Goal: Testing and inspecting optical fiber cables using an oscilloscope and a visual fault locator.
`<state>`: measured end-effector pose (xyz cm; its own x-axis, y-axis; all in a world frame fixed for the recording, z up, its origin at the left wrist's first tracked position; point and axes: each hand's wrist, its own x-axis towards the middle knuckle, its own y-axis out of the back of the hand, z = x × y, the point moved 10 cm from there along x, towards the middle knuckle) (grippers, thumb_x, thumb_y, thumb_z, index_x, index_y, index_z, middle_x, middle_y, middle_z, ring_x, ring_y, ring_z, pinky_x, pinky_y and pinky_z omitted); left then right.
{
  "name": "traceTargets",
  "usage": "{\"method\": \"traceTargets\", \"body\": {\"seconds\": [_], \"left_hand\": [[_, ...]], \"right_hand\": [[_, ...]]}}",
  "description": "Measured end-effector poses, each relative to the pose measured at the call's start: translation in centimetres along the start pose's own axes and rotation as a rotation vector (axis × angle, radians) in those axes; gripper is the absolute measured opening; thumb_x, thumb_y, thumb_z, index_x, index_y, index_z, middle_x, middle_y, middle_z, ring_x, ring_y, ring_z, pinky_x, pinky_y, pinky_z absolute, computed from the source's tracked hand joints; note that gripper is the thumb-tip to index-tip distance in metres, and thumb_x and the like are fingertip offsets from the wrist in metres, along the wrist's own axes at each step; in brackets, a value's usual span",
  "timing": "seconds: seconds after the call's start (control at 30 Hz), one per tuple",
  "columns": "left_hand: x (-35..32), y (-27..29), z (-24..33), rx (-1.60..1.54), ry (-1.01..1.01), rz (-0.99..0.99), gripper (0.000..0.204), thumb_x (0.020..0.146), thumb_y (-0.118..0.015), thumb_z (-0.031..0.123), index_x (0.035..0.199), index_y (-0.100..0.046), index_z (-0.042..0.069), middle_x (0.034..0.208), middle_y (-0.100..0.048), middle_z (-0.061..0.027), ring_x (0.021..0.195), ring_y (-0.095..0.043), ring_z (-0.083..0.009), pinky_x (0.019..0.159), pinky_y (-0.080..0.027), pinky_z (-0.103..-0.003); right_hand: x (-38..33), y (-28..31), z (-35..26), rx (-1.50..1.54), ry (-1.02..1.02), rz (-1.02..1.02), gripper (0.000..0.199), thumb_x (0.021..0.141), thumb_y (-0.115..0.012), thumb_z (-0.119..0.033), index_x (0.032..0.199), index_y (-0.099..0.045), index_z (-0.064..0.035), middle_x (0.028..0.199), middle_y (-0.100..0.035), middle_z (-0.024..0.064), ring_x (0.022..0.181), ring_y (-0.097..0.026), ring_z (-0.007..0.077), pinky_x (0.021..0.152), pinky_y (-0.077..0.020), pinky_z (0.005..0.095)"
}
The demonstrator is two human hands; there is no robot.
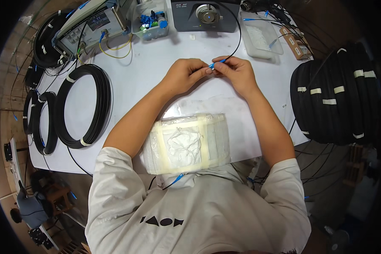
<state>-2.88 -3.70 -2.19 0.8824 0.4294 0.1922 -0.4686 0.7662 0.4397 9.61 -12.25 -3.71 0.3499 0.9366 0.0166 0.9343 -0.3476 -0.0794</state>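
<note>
**A:** Fig. — what's in each hand?

**B:** My left hand (186,75) and right hand (237,74) meet over the white table (156,72), both pinched closed on the small blue plastic connector (216,63) at the end of the thin black cable (237,36). Fingertips of the two hands touch; connector sits between them, just above the table, mid-top of view. Whether its tip is capped I can't tell, too small.

**A:** Risks from here?

**B:** As I judge it: (1) the cable arcs up toward the dark grey boxy instrument w/ round metal port (205,16); pulling my hands back could kink it or tug at that end. (2) Fingers so near the connector's tip could smear it. (3) If the pinch slips, the connector may drop onto the taped white wipe pad (186,144) near my chest, or off the table edge.

**A:** Nearby clutter?

**B:** Large black cable coil w/ white ties (82,106) at left, well apart; stacked black coils (338,97) at right, nearer my right forearm, so an elbow swing could knock them.
</note>
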Motion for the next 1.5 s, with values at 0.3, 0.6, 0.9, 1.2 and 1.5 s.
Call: {"method": "traceTargets", "body": {"seconds": [0.3,0.6,0.9,1.2,1.5], "left_hand": [[0.8,0.1,-0.7,-0.110,-0.046,-0.021,0.025,0.104,-0.066,0.021,0.109,-0.075,-0.002,0.090,-0.073,-0.0033,0.084,-0.061,-0.0086,0.078,-0.051,-0.027],[1.2,-0.2,-1.5,-0.148,-0.004,-0.053,0.028,0.105,-0.065,0.025,0.109,-0.075,-0.001,0.090,-0.072,-0.0024,0.084,-0.060,-0.0083,0.077,-0.050,-0.026],[1.3,-0.5,-1.7,-0.205,-0.006,-0.063,0.030,0.105,-0.064,0.028,0.107,-0.075,-0.001,0.082,-0.068,-0.0019,0.078,-0.057,-0.0088,0.073,-0.049,-0.027],[1.2,0.2,-1.9,-0.224,-0.002,-0.021,0.030,0.104,-0.065,0.028,0.106,-0.076,-0.001,0.083,-0.071,-0.0036,0.076,-0.059,-0.0086,0.072,-0.050,-0.027],[-0.1,2.9,9.4,0.221,-0.449,0.230,0.018,0.093,-0.077,0.009,0.109,-0.078,0.003,0.086,-0.072,-0.0069,0.072,-0.063,-0.0135,0.063,-0.050,-0.026]], "right_hand": [[0.7,0.2,0.0,0.108,0.100,0.047,0.026,0.100,-0.071,-0.015,0.116,-0.071,0.0060,0.099,-0.074,0.0094,0.089,-0.071,0.0145,0.085,-0.0605,0.0287],[1.1,0.0,0.1,0.121,0.103,0.034,0.026,0.101,-0.070,-0.015,0.117,-0.070,0.0049,0.100,-0.074,0.0094,0.090,-0.071,0.0157,0.088,-0.0609,0.0300],[0.7,0.1,0.1,0.115,0.108,0.053,0.026,0.102,-0.070,-0.017,0.116,-0.071,0.0047,0.100,-0.074,0.0095,0.090,-0.071,0.0156,0.087,-0.0609,0.0296],[1.6,3.0,0.6,0.277,0.136,0.214,0.027,0.102,-0.069,-0.024,0.115,-0.068,-0.0001,0.096,-0.074,0.0089,0.088,-0.074,0.0178,0.081,-0.0613,0.0288],[1.9,1.7,0.7,0.022,0.121,0.094,0.022,0.101,-0.069,-0.018,0.114,-0.070,-0.0001,0.095,-0.072,0.0050,0.082,-0.069,0.0121,0.078,-0.0595,0.0274]]}}
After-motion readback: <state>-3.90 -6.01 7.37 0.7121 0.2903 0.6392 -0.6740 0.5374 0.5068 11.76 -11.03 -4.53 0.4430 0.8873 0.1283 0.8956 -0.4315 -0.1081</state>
